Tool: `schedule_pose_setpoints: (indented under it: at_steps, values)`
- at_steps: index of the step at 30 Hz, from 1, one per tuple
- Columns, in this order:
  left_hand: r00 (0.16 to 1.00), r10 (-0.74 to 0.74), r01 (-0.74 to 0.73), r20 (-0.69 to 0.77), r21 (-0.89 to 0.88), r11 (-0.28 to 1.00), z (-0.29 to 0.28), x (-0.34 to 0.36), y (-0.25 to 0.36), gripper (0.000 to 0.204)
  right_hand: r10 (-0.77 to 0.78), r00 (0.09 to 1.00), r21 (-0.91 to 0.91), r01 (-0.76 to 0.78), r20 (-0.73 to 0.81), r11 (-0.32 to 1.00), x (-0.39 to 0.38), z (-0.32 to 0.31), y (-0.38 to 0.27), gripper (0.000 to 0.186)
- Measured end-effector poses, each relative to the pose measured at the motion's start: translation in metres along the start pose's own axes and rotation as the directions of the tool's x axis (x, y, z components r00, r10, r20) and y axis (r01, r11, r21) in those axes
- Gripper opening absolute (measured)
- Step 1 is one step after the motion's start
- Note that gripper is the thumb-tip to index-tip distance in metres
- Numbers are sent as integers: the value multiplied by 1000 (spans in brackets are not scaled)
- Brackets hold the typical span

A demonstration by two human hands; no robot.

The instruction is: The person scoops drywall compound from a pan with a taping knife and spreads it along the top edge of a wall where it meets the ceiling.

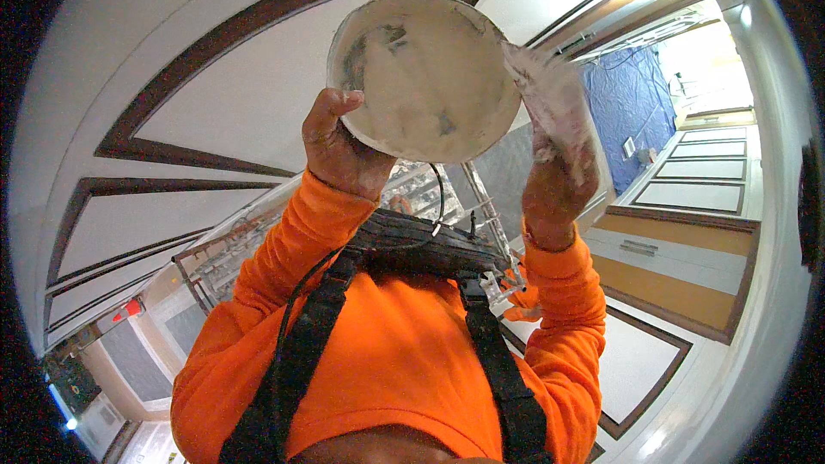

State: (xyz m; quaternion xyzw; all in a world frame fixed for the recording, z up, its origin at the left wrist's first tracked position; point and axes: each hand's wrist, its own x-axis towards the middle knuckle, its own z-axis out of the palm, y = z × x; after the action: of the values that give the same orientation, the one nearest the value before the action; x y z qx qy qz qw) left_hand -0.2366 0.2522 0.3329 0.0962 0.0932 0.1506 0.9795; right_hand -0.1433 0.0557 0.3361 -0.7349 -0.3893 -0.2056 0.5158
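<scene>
My left hand [342, 142] grips a round, shallow bowl [430, 77] by its lower left edge, the thumb lying over the rim. Beige paste is smeared across the bowl's round face, with a few darker grey patches. By the bowl's right rim is my right hand [557, 167], smeared by motion and dusted with white. A pale, streaked shape [546, 86] reaches from this hand to the rim; whether it is fingers or a flat tool is too blurred to tell. Both arms are raised in orange sleeves.
Paste-spattered metal scaffolding or a ladder [485, 206] stands below the bowl, behind my dark chest pack [421, 245]. White walls with brown-trimmed panels [232, 77] curve around me. A blue plastic sheet [629, 107] spreads at the upper right. A thin black cable [443, 193] loops near the pack.
</scene>
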Motion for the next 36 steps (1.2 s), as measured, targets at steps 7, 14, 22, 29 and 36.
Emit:
schedule_pose_setpoints:
  at_steps: [7, 14, 22, 29, 36]
  values:
    - [998, -61, 60, -26, -24, 998, -6, 10, -10, 54, -377, 856, -102, 436, 353, 894, -8, -18, 11, 26]
    - [1000, 18, -17, -11, 103, 995, -4, 14, -8, 54, -96, 819, -503, 436, 566, 746, -10, -93, 40, 34]
    - [994, -88, 70, 60, 257, 964, 8, 23, -38, 60, 126, 367, -359, 684, 922, 635, 132, -65, -36, 46]
    - [967, -252, 253, -29, 97, 963, -24, 40, -69, 46, 502, -399, -152, 646, 767, 748, 146, 4, -29, 31]
    - [945, -319, 325, -70, 100, 940, -29, 50, -100, 29, 493, -525, -319, 390, 694, 864, 132, 24, 18, 27]
